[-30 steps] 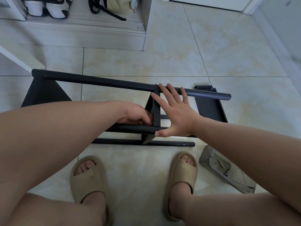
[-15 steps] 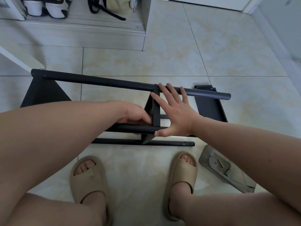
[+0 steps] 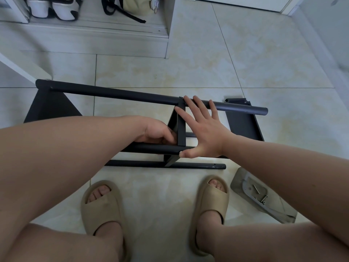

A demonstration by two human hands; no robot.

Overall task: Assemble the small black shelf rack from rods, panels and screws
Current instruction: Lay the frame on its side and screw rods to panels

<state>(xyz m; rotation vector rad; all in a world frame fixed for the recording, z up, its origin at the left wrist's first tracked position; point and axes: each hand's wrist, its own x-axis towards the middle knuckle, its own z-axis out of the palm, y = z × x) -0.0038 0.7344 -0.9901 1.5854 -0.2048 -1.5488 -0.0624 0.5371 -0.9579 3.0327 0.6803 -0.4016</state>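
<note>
The black rack lies on its side on the tiled floor. Its far rod [image 3: 122, 94] and near rod [image 3: 151, 148] run left to right through the middle panel [image 3: 181, 127]. A left panel [image 3: 47, 107] and a right panel [image 3: 243, 123] stand at the ends, and a third rod [image 3: 194, 165] lies on the floor. My right hand [image 3: 204, 131] rests flat and open against the middle panel's right side, fingers on the far rod, thumb beside a screw head [image 3: 180, 153]. My left hand [image 3: 157, 133] has its fingers curled at the panel's left face; the fingertips are hidden.
A clear plastic bag [image 3: 243, 178] with screws [image 3: 262, 199] and a metal tool lies on the floor at right. My feet in beige slippers [image 3: 102, 207] are just below the rack. A low shelf with shoes [image 3: 54, 8] stands at the back left.
</note>
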